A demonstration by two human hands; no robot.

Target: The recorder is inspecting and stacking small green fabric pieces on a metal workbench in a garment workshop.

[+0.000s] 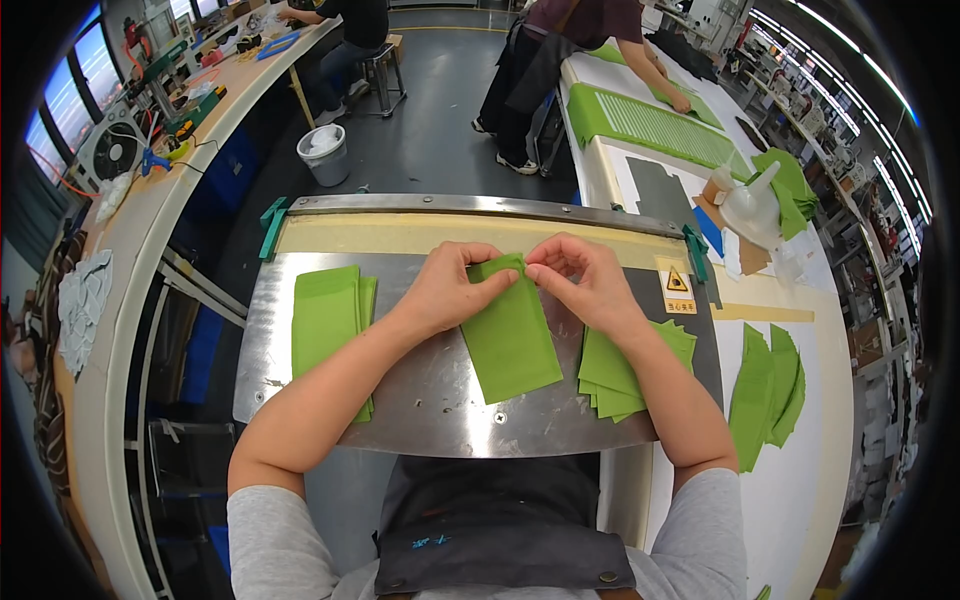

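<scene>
A rectangular green fabric piece (pixel 512 340) lies on the metal work plate (pixel 430 400) in front of me. My left hand (pixel 462 285) pinches its upper edge between thumb and fingers. At the upper right corner of the same piece, my right hand (pixel 585 280) is closed in a pinch, thumb against fingertips. Left of my left forearm rests a stack of green fabric pieces (pixel 325 315), partly covered by that arm. Under my right forearm a fanned stack of green pieces (pixel 612 370) is partly hidden.
A metal bar (pixel 480 205) with green clamps runs along the plate's far edge. To the right, a table holds curved green pieces (pixel 766 390) and a white plastic bottle (pixel 752 205). A co-worker (pixel 590 45) leans over green fabric beyond. A white bucket (pixel 324 155) stands on the floor.
</scene>
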